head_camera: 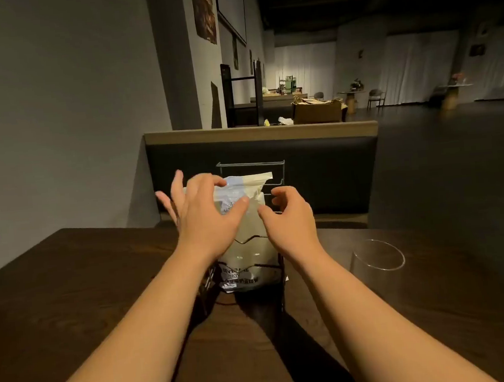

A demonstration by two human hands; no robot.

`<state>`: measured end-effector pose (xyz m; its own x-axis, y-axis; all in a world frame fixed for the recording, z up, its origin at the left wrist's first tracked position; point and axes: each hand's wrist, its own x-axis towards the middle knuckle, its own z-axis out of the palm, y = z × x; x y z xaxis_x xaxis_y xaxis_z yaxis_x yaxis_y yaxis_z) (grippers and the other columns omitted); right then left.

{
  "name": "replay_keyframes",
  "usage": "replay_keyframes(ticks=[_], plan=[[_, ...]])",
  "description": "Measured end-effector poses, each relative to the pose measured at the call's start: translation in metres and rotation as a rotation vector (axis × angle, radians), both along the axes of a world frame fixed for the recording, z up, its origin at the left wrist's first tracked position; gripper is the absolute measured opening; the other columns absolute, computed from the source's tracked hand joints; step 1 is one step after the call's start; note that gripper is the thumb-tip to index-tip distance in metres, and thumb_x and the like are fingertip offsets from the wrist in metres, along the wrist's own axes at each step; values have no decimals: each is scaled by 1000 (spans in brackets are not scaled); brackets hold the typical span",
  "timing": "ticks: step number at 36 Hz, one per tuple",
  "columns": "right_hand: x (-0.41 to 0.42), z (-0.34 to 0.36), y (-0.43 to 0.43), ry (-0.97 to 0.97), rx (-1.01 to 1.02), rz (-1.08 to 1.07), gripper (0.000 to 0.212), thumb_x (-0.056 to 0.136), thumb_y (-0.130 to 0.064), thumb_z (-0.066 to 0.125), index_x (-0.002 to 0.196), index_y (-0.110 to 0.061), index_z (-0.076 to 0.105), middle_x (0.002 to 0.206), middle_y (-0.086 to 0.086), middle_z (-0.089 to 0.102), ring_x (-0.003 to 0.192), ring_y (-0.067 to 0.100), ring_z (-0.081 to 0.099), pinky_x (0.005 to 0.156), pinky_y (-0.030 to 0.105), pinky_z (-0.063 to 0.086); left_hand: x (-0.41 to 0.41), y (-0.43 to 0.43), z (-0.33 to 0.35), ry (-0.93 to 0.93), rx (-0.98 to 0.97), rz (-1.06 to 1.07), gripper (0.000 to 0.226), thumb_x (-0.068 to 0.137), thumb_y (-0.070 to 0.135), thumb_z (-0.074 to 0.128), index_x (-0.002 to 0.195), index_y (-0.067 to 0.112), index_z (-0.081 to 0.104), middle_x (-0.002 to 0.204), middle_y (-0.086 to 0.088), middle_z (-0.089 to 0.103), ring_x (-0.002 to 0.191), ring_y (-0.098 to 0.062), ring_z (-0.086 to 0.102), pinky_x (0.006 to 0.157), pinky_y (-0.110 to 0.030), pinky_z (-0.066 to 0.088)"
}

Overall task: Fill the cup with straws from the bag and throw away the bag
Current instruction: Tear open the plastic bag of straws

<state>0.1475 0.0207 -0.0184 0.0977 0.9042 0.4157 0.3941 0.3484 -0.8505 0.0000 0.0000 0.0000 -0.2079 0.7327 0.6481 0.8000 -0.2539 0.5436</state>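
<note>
Fingers spread on left hand (204,213), loosely curled and empty on right hand (289,218), both at the bag (248,246). A hasty tug could topple its wire rack (250,163) onto the cup (377,256).

From my feed the room is dim. A dark wooden tabletop (70,283) meets a grey wall (54,101) on the left. Beyond it stands a black padded booth back (319,169) with a wooden cap. Farther off are a dark floor (440,159), white curtains (416,66), a chair (376,96), framed pictures (204,12) and a black shelf frame (241,97). The far end is brighter.
</note>
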Motion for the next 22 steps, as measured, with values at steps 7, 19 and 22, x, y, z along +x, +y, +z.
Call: replay_keyframes(ticks=[7,19,22], plan=[[-15,8,28,-171,-87,-97,56,82,-60,59,130,-31,58,133,-3,55,128,23,35,95,44,30,-28,41,12,63,-218,25,52,94,39,59,141,20,48,143,-6,52,135,-28,41,107,-46,37],[-9,67,-8,385,368,151,12,98,-17,57,94,-25,66,91,-5,69,88,6,66,76,20,55,-14,6,84,117,332,-36,12,92,26,65,95,16,72,89,10,61,88,-15,52,74,-26,31],[7,88,-33,465,420,173,13,100,-18,56,99,-28,65,97,-4,71,94,8,68,82,32,59,3,-26,115,244,465,-46,16,89,30,64,93,16,71,90,6,59,88,-16,48,74,-24,28]])
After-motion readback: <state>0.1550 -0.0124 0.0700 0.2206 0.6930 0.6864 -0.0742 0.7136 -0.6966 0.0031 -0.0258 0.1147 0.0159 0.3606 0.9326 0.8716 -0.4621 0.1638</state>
